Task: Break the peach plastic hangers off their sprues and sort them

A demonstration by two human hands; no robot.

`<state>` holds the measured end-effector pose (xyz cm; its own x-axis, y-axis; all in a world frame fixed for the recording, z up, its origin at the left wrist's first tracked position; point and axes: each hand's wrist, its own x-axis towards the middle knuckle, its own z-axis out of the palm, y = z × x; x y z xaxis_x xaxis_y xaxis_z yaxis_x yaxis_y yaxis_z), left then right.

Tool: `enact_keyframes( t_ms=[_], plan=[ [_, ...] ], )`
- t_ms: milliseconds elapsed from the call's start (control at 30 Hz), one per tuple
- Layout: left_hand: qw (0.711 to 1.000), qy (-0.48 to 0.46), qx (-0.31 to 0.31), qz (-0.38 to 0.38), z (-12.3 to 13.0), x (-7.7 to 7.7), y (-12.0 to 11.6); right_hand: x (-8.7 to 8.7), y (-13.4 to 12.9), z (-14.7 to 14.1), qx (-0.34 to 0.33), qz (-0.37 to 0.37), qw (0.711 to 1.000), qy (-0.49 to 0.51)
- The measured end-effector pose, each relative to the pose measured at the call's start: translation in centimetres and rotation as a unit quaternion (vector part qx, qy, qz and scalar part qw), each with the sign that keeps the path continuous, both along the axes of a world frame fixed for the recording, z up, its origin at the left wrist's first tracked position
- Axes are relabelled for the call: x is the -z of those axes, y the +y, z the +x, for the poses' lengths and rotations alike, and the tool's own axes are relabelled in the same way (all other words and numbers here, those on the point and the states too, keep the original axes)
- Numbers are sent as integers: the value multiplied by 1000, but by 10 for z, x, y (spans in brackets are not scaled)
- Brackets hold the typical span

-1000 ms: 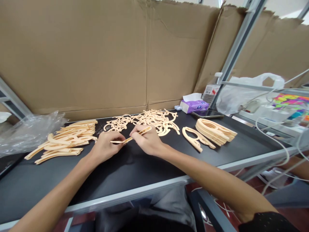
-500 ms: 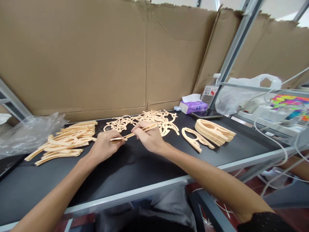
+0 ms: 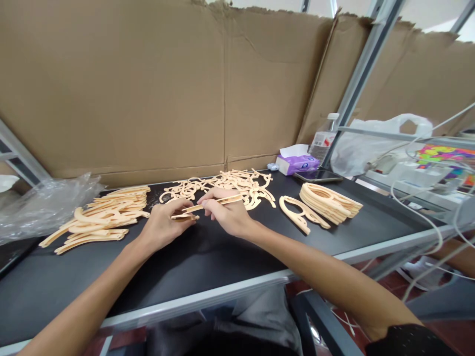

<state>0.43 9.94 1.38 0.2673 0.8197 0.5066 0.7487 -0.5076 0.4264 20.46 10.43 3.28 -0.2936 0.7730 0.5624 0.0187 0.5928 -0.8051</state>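
Note:
Over the black tabletop, my left hand (image 3: 166, 221) is closed around one cream plastic hanger arm (image 3: 187, 216), whose end sticks out past the fingertips. My right hand (image 3: 227, 211) pinches a second, longer-showing hanger arm (image 3: 230, 199) that slants up to the right. The near end of that piece lies over the one in my left hand; whether they are joined I cannot tell. Just behind the hands spreads a loose heap of curved cream hook pieces (image 3: 260, 193). Left of my left hand lies a pile of similar hanger arms (image 3: 100, 217).
On the right sit a single folded hanger (image 3: 297, 213) and a neat stack of them (image 3: 326, 201). Behind are a purple tissue pack (image 3: 299, 163), a phone (image 3: 318, 175) and a bottle (image 3: 322, 141). Clear plastic wrap (image 3: 48, 205) lies left; a cardboard wall (image 3: 148, 89) closes the back.
The hanger arm in my right hand has tilted flatter, and its near end has shifted left over the left-hand piece. Both hands have drawn slightly closer together.

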Motion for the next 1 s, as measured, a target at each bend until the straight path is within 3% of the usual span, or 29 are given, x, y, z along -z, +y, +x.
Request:
enact_keyframes(
  t_ms=[467, 733, 867, 1000],
  plan=[
    [998, 51, -36, 25, 0, 3, 1, -2, -4, -2, -36, -9, 999, 9],
    [992, 122, 0, 37, 2, -4, -1, 2, -3, -3, -32, 8, 999, -29],
    [989, 137, -25, 40, 1, -7, 0, 1, 2, -1, 4, 8, 1000, -6],
    [996, 65, 23, 50, 0, -5, 1, 0, 11, 1, 61, -19, 998, 30]
  ],
)
